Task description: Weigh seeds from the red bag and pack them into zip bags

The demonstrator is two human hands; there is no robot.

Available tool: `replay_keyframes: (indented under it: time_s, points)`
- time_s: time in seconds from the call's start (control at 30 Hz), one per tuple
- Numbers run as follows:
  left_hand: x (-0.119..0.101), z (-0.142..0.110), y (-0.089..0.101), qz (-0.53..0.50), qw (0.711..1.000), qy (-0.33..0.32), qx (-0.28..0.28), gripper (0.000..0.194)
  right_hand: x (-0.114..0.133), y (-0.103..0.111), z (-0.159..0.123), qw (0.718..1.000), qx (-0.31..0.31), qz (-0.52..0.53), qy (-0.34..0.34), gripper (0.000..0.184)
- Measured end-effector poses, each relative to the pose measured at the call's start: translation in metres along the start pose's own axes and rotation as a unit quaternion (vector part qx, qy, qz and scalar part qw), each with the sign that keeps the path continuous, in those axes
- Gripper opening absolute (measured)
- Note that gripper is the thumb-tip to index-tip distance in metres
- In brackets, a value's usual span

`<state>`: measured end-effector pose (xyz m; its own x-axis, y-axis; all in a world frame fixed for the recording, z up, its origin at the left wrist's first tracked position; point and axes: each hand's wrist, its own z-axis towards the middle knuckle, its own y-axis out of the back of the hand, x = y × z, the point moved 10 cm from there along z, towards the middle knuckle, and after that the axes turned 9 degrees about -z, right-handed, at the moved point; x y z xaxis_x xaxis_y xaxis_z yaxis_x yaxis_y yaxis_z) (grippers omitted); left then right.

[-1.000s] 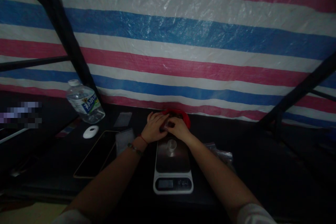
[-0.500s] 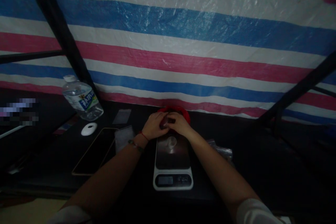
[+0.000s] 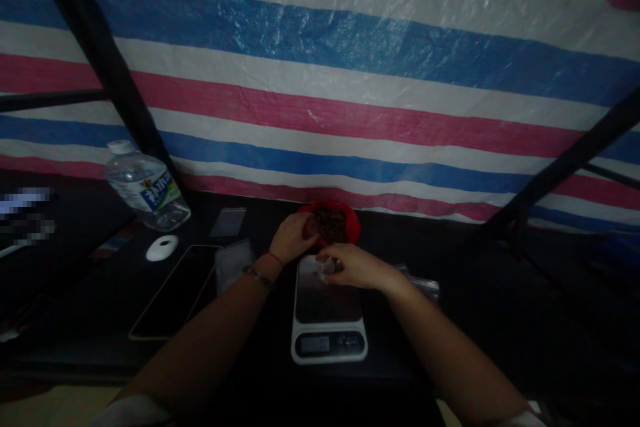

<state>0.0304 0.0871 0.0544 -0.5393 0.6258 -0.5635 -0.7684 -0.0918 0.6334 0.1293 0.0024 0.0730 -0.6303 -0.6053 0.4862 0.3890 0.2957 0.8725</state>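
A digital kitchen scale (image 3: 329,310) with a white body and a dark top plate lies in front of me. Over its far part my right hand (image 3: 357,265) pinches a small clear round cup (image 3: 328,267) between thumb and fingers. Behind the scale stands a red bag-like container (image 3: 352,223) filled with small brown pieces (image 3: 331,221). My left hand (image 3: 294,238) is at the container's near left rim, its fingers curled round a see-through, reddish-looking thing that I cannot make out. Dim light blurs the fingertips.
Left of the scale lie clear zip bags (image 3: 234,265), a flat zip bag (image 3: 228,221), a phone (image 3: 175,293) and a white oval object (image 3: 162,248). A large plastic bottle (image 3: 150,187) stands behind them. More zip bags (image 3: 424,288) lie right of the scale.
My right hand has moved from the red container back toward me, down to the small cup on the scale. The brown pieces now show. My left hand stays at the container's rim.
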Motion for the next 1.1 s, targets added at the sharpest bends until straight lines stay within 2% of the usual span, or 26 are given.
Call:
replay_keyframes:
  time_s: [0.07,0.17,0.27,0.33,0.37,0.43,0.5,0.57,0.7,0.8,0.9,1.1]
  points:
    - [-0.001,0.000,-0.004,-0.020,1.000,-0.010,0.010,0.047,-0.005,0.008,0.000,0.998,-0.054,0.009,-0.008,0.035]
    - [-0.001,0.000,-0.005,-0.049,0.999,-0.015,0.003,0.041,-0.021,0.037,0.006,0.987,-0.157,0.040,-0.024,0.033]
    - [0.003,0.002,-0.007,-0.054,0.999,-0.005,-0.004,0.038,-0.054,0.060,0.022,0.967,-0.219,0.104,-0.077,0.044]
    - [0.008,0.002,-0.007,-0.042,0.999,0.013,-0.010,0.039,-0.081,0.066,0.034,0.958,-0.238,0.075,-0.142,0.046]
    - [0.012,0.002,-0.006,-0.030,0.999,0.022,-0.020,0.039,-0.092,0.064,0.043,0.960,-0.216,0.036,-0.173,0.042]
    - [0.017,0.002,0.002,0.000,0.997,0.035,-0.062,0.038,-0.109,0.057,0.057,0.955,-0.154,-0.116,-0.226,0.030]
    - [0.023,0.000,0.009,0.016,0.994,0.047,-0.098,0.036,-0.119,0.051,0.065,0.936,-0.107,-0.227,-0.247,0.021]
    - [0.032,-0.001,0.007,0.004,0.992,0.076,-0.097,0.035,-0.123,0.049,0.069,0.926,-0.091,-0.268,-0.249,0.023]
    - [0.047,-0.004,-0.009,-0.052,0.986,0.153,-0.035,0.038,-0.125,0.042,0.076,0.930,-0.063,-0.277,-0.233,0.028]
    - [0.049,-0.008,-0.017,-0.089,0.977,0.196,0.001,0.039,-0.122,0.033,0.088,0.942,-0.034,-0.261,-0.206,0.026]
    - [0.046,-0.008,-0.018,-0.108,0.975,0.195,0.013,0.037,-0.115,0.026,0.101,0.956,-0.023,-0.235,-0.176,0.023]
    - [0.045,-0.006,-0.012,-0.126,0.976,0.180,0.000,0.031,-0.107,0.015,0.110,0.976,-0.043,-0.158,-0.143,0.024]
